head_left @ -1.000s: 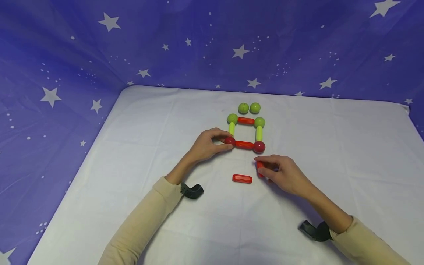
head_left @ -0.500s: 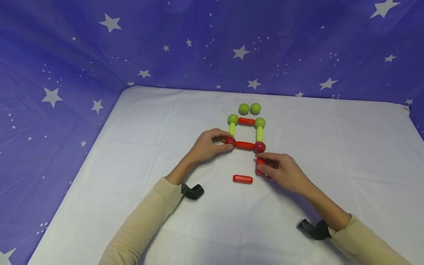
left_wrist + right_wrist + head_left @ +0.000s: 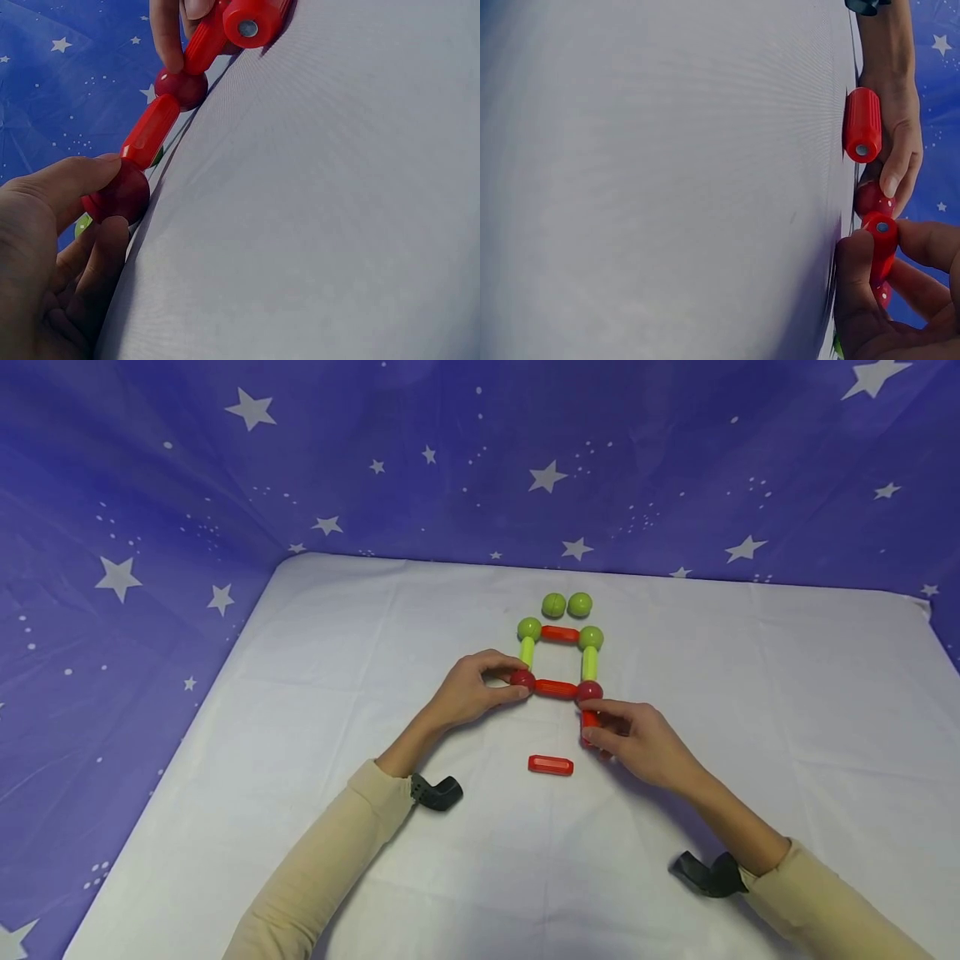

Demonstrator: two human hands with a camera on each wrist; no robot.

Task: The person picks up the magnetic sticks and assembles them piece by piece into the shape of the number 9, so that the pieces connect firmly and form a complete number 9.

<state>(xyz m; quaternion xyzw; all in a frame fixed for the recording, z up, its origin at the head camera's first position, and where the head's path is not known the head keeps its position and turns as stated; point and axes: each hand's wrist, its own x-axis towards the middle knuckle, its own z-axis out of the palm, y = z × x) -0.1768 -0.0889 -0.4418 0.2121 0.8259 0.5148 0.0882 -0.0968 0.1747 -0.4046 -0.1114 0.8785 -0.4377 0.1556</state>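
Short red rod (image 3: 589,721) pinched in right hand (image 3: 637,745), top end butted against red ball (image 3: 589,691) just above the grip; seemingly magnetic, metal disc in rod end visible from right wrist. Left hand (image 3: 468,691) curled round opposite red ball (image 3: 522,678), thumb and fingers steadying the frame. Frame: smooth glossy balls, ribbed red rod (image 3: 556,688), green rods, green balls beyond. Spare red rod (image 3: 551,765) left of right grip, loose on bench (image 3: 300,693) under pale cloth.
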